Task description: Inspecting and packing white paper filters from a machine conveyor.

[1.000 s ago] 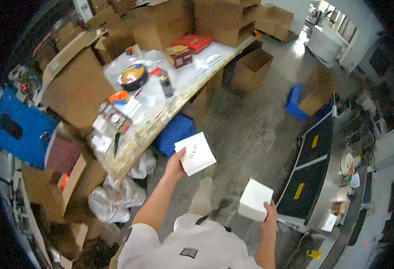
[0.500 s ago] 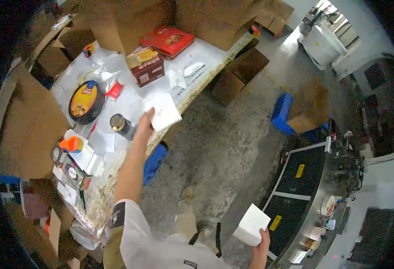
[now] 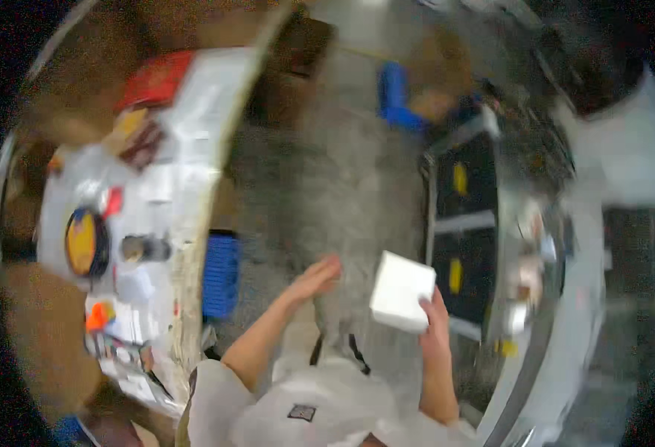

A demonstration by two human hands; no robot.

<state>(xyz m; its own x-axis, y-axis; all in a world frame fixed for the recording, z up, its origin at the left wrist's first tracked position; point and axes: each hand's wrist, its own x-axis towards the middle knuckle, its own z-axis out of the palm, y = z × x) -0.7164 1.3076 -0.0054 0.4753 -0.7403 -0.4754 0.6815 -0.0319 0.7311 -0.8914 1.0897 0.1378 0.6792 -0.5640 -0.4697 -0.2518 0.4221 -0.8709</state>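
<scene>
Everything looks smeary, so I can only tell the big shapes. At nine o'clock I see a long white table (image 3: 193, 112) with lots of stuff on it. Up at eleven o'clock there is a flat red box (image 3: 156, 78) on the table, and a small brown and yellow box (image 3: 137, 138) just below it. Lower down lies a round yellow and black tin (image 3: 85, 242), and a small dark jar (image 3: 145, 248) sits just beside it. Near the bottom of the table I see something orange (image 3: 98, 316) with white papers around it. A blue crate (image 3: 221, 276) sits on the grey floor (image 3: 327, 171), right by the table edge.

My left hand (image 3: 314, 279) is near the middle, out over the floor. It is flat with the fingers spread, and it holds nothing. It is near the white box but not touching it.

My right hand (image 3: 435, 328) is at five o'clock. It grips the white box (image 3: 402, 290) by its lower right edge, with fingers wrapped onto it. The box is up in the air, tilted, just right of the middle.

At three o'clock there is a black bench (image 3: 465, 223) with yellow spots. At one o'clock I see a blue thing (image 3: 394, 97) on the floor, too blurry to name.
</scene>
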